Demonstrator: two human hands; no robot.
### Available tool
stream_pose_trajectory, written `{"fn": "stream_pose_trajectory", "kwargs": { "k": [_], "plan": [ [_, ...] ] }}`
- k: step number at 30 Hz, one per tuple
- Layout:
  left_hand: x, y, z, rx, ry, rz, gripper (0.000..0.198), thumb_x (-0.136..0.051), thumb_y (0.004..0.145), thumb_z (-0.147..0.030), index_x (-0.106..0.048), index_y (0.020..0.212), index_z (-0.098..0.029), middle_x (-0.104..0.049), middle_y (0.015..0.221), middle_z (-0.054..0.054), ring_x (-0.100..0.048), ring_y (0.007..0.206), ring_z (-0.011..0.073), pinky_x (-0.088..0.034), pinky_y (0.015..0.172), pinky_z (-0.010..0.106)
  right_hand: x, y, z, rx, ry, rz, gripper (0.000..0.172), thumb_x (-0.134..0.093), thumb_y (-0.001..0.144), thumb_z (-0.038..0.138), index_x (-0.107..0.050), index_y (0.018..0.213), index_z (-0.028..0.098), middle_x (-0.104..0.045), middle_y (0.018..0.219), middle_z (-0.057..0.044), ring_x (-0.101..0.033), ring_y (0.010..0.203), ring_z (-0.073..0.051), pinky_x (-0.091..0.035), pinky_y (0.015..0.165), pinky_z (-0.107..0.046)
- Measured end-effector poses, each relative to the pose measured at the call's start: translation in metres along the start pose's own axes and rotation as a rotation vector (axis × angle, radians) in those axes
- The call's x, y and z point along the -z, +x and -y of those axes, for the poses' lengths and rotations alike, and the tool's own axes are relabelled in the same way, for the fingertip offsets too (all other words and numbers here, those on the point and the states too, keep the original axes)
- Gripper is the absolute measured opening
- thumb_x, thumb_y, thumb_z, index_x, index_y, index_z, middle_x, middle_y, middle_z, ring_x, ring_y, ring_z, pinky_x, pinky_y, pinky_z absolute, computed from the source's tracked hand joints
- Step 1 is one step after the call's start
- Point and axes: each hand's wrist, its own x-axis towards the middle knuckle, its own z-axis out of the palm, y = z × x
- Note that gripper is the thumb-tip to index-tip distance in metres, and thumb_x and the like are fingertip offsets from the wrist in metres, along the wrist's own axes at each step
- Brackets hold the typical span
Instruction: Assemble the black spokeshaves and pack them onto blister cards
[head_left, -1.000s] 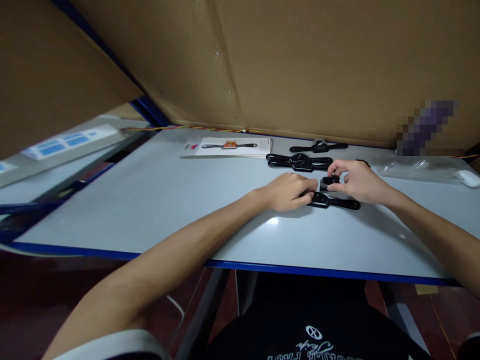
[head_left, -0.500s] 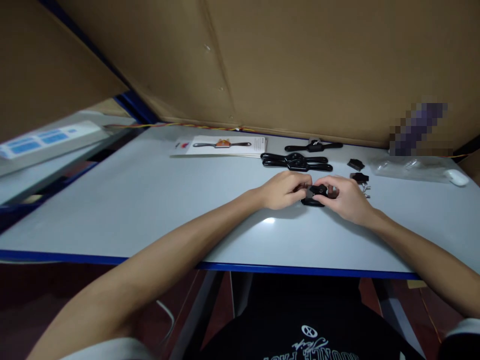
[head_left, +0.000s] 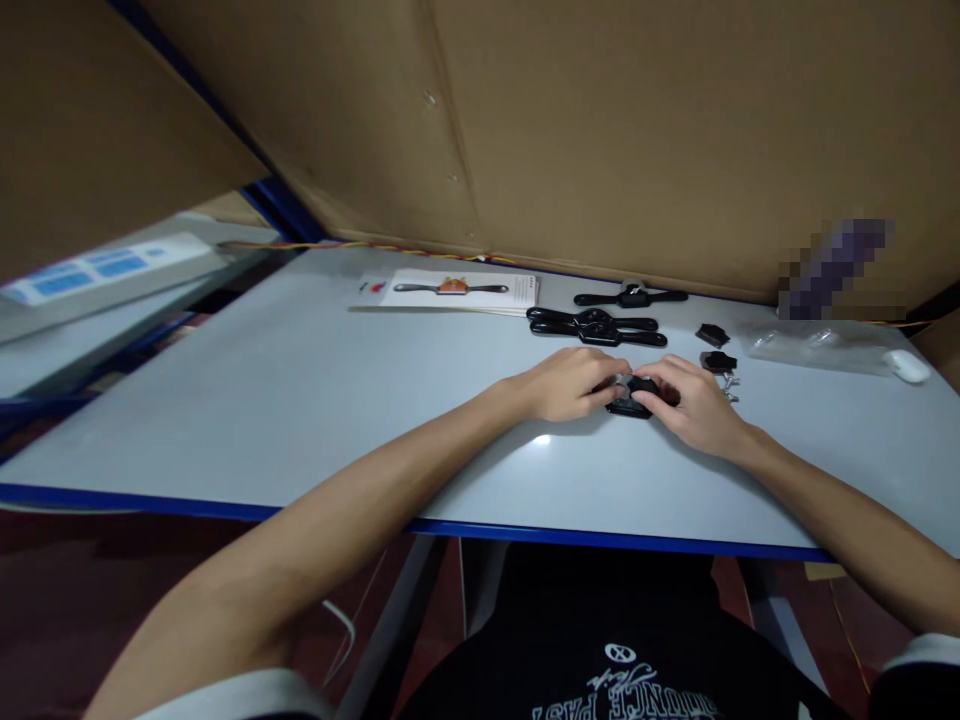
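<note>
A black spokeshave lies on the grey table between my hands, its handles mostly covered by my fingers. From the left, my left hand is closed on it, fingertips at the grey metal blade. My right hand pinches a small black lever cap over the spokeshave's middle. Whether the cap is seated cannot be seen. Just beyond my right hand are two more dark cap pieces, one farther back and one nearer. Small silver screws lie close to that hand.
Behind my hands lie two black spokeshaves side by side, with another farther back. Printed cards are stacked at their left. A clear plastic bag and a white rounded object lie right. A cardboard wall closes the back.
The black cap in my right hand has come down lower and flatter against the spokeshave. My left fingers have closed in over the blade. The view has shifted slightly.
</note>
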Motion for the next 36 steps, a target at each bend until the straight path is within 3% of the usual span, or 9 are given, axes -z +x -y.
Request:
{"fn": "stream_pose_trajectory", "kwargs": {
  "k": [7,11,16,21,26,32,36],
  "plan": [
    [-0.0006,-0.0001,-0.0017,0.002,0.034,0.017,0.038,-0.039,0.100,-0.036,-0.067,0.114,-0.015,-0.069,0.088,0.008,-0.063,0.079,0.0233,-0.043,0.070,0.034,0.0004,-0.0020,0.0010,0.013,-0.013,0.021,0.018,-0.056,0.100,0.032,-0.071,0.107,0.025,-0.069,0.094,-0.006,-0.061,0.076,-0.022,-0.050,0.075,-0.040],
    [-0.0009,-0.0005,-0.0008,-0.008,0.045,0.019,0.038,-0.039,0.100,-0.037,-0.067,0.114,-0.015,-0.069,0.088,0.008,-0.063,0.079,0.0229,-0.043,0.071,0.035,-0.0024,-0.0041,-0.0003,0.034,-0.023,-0.079,0.023,-0.051,0.102,0.030,-0.071,0.112,0.025,-0.068,0.100,-0.008,-0.063,0.081,-0.022,-0.052,0.078,-0.041],
    [0.0008,0.0000,-0.0018,-0.009,0.065,0.031,0.041,-0.040,0.099,-0.036,-0.068,0.119,-0.015,-0.072,0.095,0.010,-0.065,0.083,0.0242,-0.046,0.072,0.035,-0.0034,-0.0042,0.0000,0.027,-0.038,-0.219,0.022,-0.052,0.102,0.028,-0.072,0.109,0.025,-0.067,0.098,-0.007,-0.063,0.078,-0.020,-0.054,0.070,-0.038],
    [0.0020,0.0012,-0.0025,-0.015,0.043,0.043,0.046,-0.042,0.097,-0.036,-0.067,0.131,-0.017,-0.075,0.107,0.011,-0.069,0.092,0.0262,-0.050,0.076,0.036,-0.0054,-0.0028,-0.0016,0.179,-0.051,-0.321,0.022,-0.053,0.100,0.017,-0.071,0.111,0.025,-0.066,0.097,-0.006,-0.064,0.079,-0.018,-0.057,0.070,-0.034],
    [0.0036,0.0013,-0.0030,-0.016,0.025,0.048,0.046,-0.043,0.095,-0.035,-0.068,0.129,-0.017,-0.076,0.107,0.011,-0.069,0.092,0.0265,-0.050,0.076,0.037,-0.0071,-0.0022,-0.0037,0.197,-0.006,-0.294,0.028,-0.056,0.093,0.012,-0.068,0.115,0.025,-0.065,0.089,-0.002,-0.061,0.069,-0.015,-0.059,0.066,-0.033],
    [0.0019,0.0012,0.0014,0.001,-0.013,0.027,0.040,-0.037,0.095,-0.029,-0.068,0.117,-0.015,-0.073,0.097,0.010,-0.066,0.083,0.0229,-0.046,0.073,0.034,-0.0058,-0.0033,-0.0022,0.075,0.171,-0.277,0.017,-0.066,0.088,0.022,-0.070,0.105,0.023,-0.069,0.079,0.000,-0.066,0.068,-0.016,-0.060,0.065,-0.032],
    [0.0017,0.0008,0.0011,0.033,-0.058,0.001,0.042,-0.028,0.101,-0.031,-0.065,0.114,-0.016,-0.071,0.091,0.007,-0.063,0.078,0.0212,-0.043,0.072,0.033,-0.0031,-0.0027,-0.0006,0.099,0.159,-0.207,0.010,-0.066,0.087,0.021,-0.073,0.093,0.022,-0.074,0.081,-0.002,-0.067,0.068,-0.016,-0.058,0.066,-0.031]
  ]
}}
